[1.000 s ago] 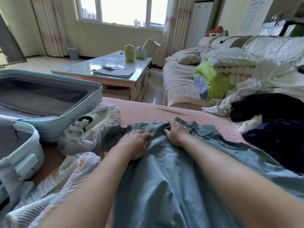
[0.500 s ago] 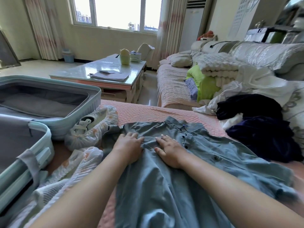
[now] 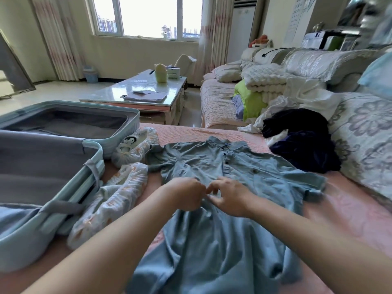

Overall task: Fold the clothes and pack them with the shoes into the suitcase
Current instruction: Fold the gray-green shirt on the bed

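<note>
Shirt (image 3: 222,164), blue, button front, spread with its collar pointing away on pink bedcover (image 3: 350,221).

Change: both hands, half a second ago flat and pressing just below the collar, have drawn back to the shirt's middle. Left hand (image 3: 186,196) and right hand (image 3: 230,197) are close together, fingers curled, pinching cloth at the button strip; the exact hold is partly hidden.

Reading: smoothing looks finished and the front is probably being closed or gathered. No fold made yet.

Left of shirt: bagged shoe (image 3: 135,148) touching the sleeve, second bag (image 3: 114,198) just beside the shirt, and open suitcase (image 3: 101,148) beyond. That side is crowded.

Right of shirt: dark clothes pile (image 3: 301,143) near the shoulder, with bare bedcover beside the sleeve, leaving room to fold inward.
</note>
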The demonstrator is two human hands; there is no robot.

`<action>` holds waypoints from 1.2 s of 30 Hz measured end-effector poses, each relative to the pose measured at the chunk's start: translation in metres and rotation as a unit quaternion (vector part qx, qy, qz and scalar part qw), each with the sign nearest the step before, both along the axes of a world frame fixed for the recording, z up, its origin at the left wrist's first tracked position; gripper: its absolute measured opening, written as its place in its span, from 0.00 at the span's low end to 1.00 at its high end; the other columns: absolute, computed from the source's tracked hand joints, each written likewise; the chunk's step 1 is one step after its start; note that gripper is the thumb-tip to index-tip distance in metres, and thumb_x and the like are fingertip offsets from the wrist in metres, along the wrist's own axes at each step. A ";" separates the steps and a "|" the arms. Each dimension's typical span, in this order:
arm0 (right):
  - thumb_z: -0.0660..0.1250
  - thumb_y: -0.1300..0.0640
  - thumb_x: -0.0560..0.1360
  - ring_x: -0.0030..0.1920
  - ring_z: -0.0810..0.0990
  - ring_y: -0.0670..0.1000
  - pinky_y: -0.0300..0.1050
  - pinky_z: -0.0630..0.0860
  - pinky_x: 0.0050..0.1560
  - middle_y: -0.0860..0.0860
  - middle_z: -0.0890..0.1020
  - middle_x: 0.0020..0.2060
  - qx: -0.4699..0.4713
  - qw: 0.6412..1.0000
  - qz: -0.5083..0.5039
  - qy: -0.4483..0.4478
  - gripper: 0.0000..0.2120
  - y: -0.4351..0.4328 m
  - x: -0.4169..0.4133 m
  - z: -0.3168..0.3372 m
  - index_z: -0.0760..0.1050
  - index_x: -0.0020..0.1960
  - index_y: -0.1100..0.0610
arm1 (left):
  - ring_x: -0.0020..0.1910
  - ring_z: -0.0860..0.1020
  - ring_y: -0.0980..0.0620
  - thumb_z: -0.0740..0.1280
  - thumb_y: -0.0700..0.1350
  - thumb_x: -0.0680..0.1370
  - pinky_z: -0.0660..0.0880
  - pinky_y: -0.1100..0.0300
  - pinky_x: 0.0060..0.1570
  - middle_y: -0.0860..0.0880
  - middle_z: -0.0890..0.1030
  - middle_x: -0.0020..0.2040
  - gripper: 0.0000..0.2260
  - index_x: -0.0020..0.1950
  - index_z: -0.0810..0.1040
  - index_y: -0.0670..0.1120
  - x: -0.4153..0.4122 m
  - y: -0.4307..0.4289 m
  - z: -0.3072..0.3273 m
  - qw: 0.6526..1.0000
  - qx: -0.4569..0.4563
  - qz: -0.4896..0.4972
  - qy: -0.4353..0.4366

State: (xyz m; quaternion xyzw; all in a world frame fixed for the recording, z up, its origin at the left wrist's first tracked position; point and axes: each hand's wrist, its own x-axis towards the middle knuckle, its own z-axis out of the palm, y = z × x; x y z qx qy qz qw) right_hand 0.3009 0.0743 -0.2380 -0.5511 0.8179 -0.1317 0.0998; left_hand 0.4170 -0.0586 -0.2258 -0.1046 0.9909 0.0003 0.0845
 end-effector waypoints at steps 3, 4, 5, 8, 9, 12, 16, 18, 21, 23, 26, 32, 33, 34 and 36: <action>0.69 0.46 0.76 0.48 0.79 0.48 0.45 0.76 0.51 0.46 0.80 0.47 0.026 0.999 0.038 -0.029 0.07 0.023 0.033 0.001 0.81 0.51 0.47 | 0.50 0.80 0.47 0.70 0.58 0.72 0.77 0.56 0.49 0.51 0.81 0.51 0.13 0.51 0.79 0.52 0.036 0.010 0.000 0.999 0.040 0.012 -0.001; 0.70 0.44 0.74 0.46 0.79 0.47 0.45 0.77 0.50 0.45 0.81 0.45 0.041 0.997 0.052 -0.038 0.08 0.029 0.042 0.001 0.80 0.49 0.47 | 0.47 0.79 0.49 0.73 0.61 0.70 0.76 0.58 0.47 0.53 0.79 0.50 0.16 0.51 0.79 0.53 0.048 0.014 0.000 0.998 0.059 0.017 -0.004; 0.71 0.42 0.73 0.45 0.79 0.47 0.44 0.77 0.49 0.44 0.81 0.45 0.060 0.995 0.063 -0.048 0.11 0.035 0.050 -0.001 0.80 0.49 0.48 | 0.46 0.78 0.51 0.74 0.64 0.67 0.74 0.60 0.46 0.54 0.77 0.50 0.20 0.51 0.79 0.55 0.059 0.017 -0.002 0.997 0.074 0.024 -0.015; 0.73 0.36 0.70 0.53 0.77 0.46 0.43 0.74 0.56 0.44 0.77 0.53 0.111 0.987 0.100 -0.050 0.19 0.050 0.070 -0.010 0.79 0.55 0.45 | 0.48 0.77 0.50 0.77 0.63 0.64 0.73 0.60 0.46 0.53 0.71 0.54 0.22 0.53 0.78 0.58 0.085 0.026 -0.016 0.993 0.093 0.071 -0.033; 0.73 0.35 0.69 0.58 0.74 0.47 0.43 0.72 0.61 0.45 0.74 0.56 0.114 0.986 0.113 -0.034 0.23 0.054 0.075 -0.015 0.77 0.59 0.44 | 0.49 0.77 0.49 0.78 0.58 0.67 0.73 0.61 0.46 0.51 0.70 0.55 0.19 0.54 0.78 0.58 0.090 0.029 -0.021 0.991 0.100 0.083 -0.016; 0.73 0.34 0.68 0.69 0.64 0.50 0.48 0.61 0.73 0.47 0.68 0.68 0.088 0.986 0.142 0.021 0.28 0.057 0.083 -0.023 0.74 0.65 0.42 | 0.52 0.77 0.50 0.71 0.40 0.74 0.72 0.65 0.48 0.50 0.70 0.55 0.12 0.54 0.82 0.54 0.097 0.032 -0.025 0.980 0.144 0.122 0.066; 0.72 0.39 0.72 0.77 0.57 0.51 0.49 0.55 0.77 0.48 0.61 0.77 0.069 0.991 0.113 0.009 0.27 0.059 0.074 -0.022 0.72 0.69 0.42 | 0.47 0.78 0.49 0.69 0.38 0.71 0.78 0.58 0.49 0.49 0.77 0.51 0.08 0.43 0.83 0.51 0.108 0.008 -0.013 0.954 0.121 0.245 0.126; 0.70 0.40 0.74 0.78 0.57 0.52 0.49 0.55 0.77 0.49 0.60 0.78 0.071 0.993 0.088 0.018 0.28 0.060 0.068 -0.022 0.69 0.72 0.43 | 0.48 0.80 0.45 0.67 0.40 0.72 0.77 0.58 0.46 0.45 0.80 0.53 0.07 0.47 0.82 0.46 0.117 -0.005 -0.007 0.953 0.037 0.289 0.081; 0.69 0.40 0.76 0.75 0.65 0.49 0.46 0.61 0.75 0.45 0.64 0.76 0.110 0.992 0.057 -0.015 0.31 0.068 0.056 -0.020 0.65 0.75 0.44 | 0.56 0.81 0.46 0.65 0.42 0.76 0.78 0.57 0.51 0.45 0.80 0.57 0.12 0.58 0.80 0.42 0.121 -0.002 -0.010 0.962 -0.053 0.255 -0.075; 0.69 0.41 0.76 0.72 0.69 0.47 0.44 0.64 0.73 0.43 0.67 0.74 0.121 0.990 0.054 -0.046 0.30 0.077 0.048 -0.016 0.65 0.76 0.44 | 0.60 0.78 0.46 0.64 0.40 0.78 0.77 0.56 0.55 0.46 0.79 0.61 0.14 0.62 0.78 0.43 0.113 0.009 -0.011 0.964 -0.080 0.236 -0.092; 0.68 0.49 0.76 0.62 0.75 0.45 0.41 0.70 0.65 0.42 0.72 0.68 0.084 0.994 0.037 -0.054 0.23 0.095 0.034 -0.004 0.71 0.70 0.42 | 0.60 0.75 0.46 0.63 0.40 0.78 0.73 0.56 0.55 0.46 0.76 0.60 0.14 0.62 0.78 0.47 0.090 0.034 0.000 0.978 -0.125 0.166 -0.006; 0.78 0.44 0.62 0.47 0.72 0.43 0.35 0.70 0.47 0.43 0.72 0.46 0.119 0.991 0.056 -0.006 0.17 0.145 0.011 0.004 0.74 0.44 0.47 | 0.49 0.75 0.52 0.76 0.64 0.65 0.75 0.54 0.54 0.56 0.76 0.50 0.24 0.54 0.74 0.58 0.064 0.107 -0.003 0.980 0.171 -0.070 -0.079; 0.80 0.44 0.60 0.49 0.71 0.44 0.35 0.71 0.48 0.43 0.72 0.47 0.152 0.986 0.063 -0.005 0.20 0.152 0.011 0.002 0.75 0.45 0.47 | 0.51 0.74 0.51 0.78 0.65 0.61 0.75 0.53 0.55 0.55 0.73 0.53 0.30 0.57 0.71 0.58 0.063 0.117 -0.009 0.977 0.159 -0.084 -0.118; 0.82 0.43 0.59 0.52 0.71 0.44 0.36 0.72 0.51 0.44 0.72 0.50 0.179 0.981 0.071 -0.004 0.23 0.158 0.011 0.000 0.77 0.49 0.46 | 0.54 0.71 0.51 0.80 0.64 0.58 0.74 0.51 0.58 0.54 0.71 0.55 0.36 0.59 0.68 0.57 0.061 0.124 -0.016 0.976 0.133 -0.099 -0.138; 0.82 0.45 0.60 0.53 0.69 0.43 0.35 0.70 0.53 0.44 0.72 0.52 0.186 0.979 0.082 0.000 0.25 0.167 0.008 -0.005 0.79 0.55 0.44 | 0.58 0.68 0.49 0.82 0.61 0.56 0.72 0.51 0.60 0.51 0.68 0.58 0.41 0.62 0.65 0.55 0.058 0.131 -0.027 0.980 0.075 -0.127 -0.134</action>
